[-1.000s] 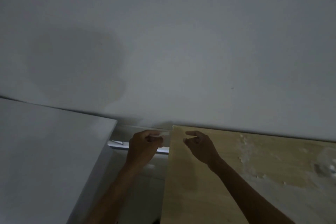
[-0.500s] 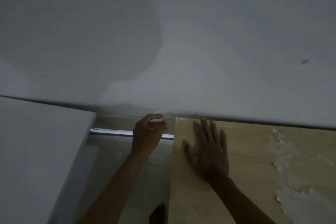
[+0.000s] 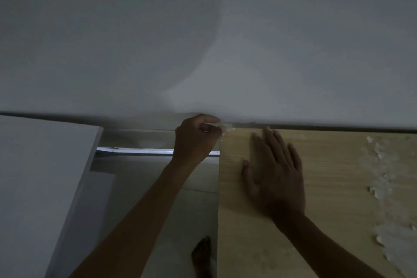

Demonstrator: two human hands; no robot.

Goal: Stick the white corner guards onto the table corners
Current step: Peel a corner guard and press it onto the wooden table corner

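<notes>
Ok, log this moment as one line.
left hand: pinches corner guard at table far-left corner | right hand: flat on tabletop | guard: not yet released

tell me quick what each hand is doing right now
Left hand: fingers curled, pinching the corner guard at the table corner.
Right hand: open, flat on the table top.
</notes>
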